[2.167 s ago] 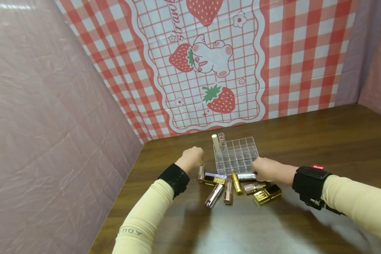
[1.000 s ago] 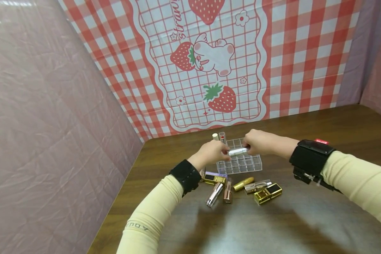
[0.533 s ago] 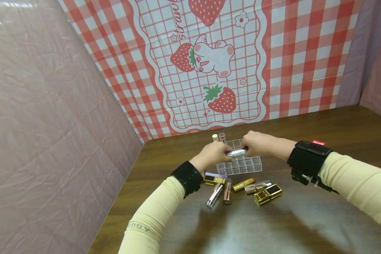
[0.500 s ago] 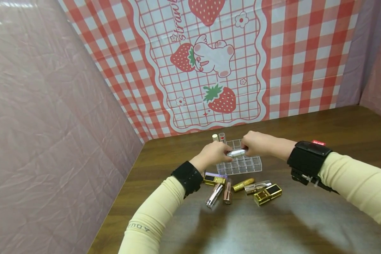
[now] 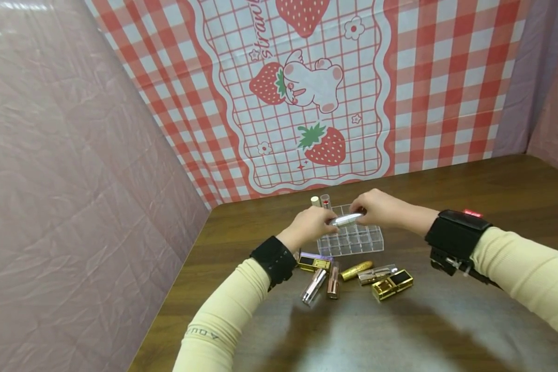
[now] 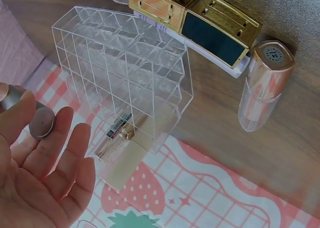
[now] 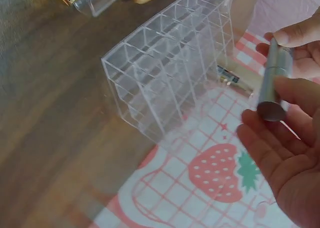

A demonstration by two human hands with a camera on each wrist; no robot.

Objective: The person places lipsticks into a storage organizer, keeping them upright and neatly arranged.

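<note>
A silver lipstick tube is held lengthwise between my two hands, above the clear compartment organizer. My left hand pinches its left end between thumb and fingers; the left wrist view shows the tube's round end by those fingers. On the other end, my right hand has its thumb on top and fingers beneath, as seen in the right wrist view. A cream tube and a clear-capped lipstick stand upright in the organizer's back left compartments.
Several lipsticks lie before the organizer: a gold-and-black one, a gold one, a rose-gold one and a clear-capped one. Another gold-and-black case lies by a purple box. A strawberry-print cloth hangs behind the table.
The silver tube has gone from the table into both hands above the organizer. My left hand came in from the left. The gold lipstick has turned. Lately the right fingers shifted slightly on the tube.
</note>
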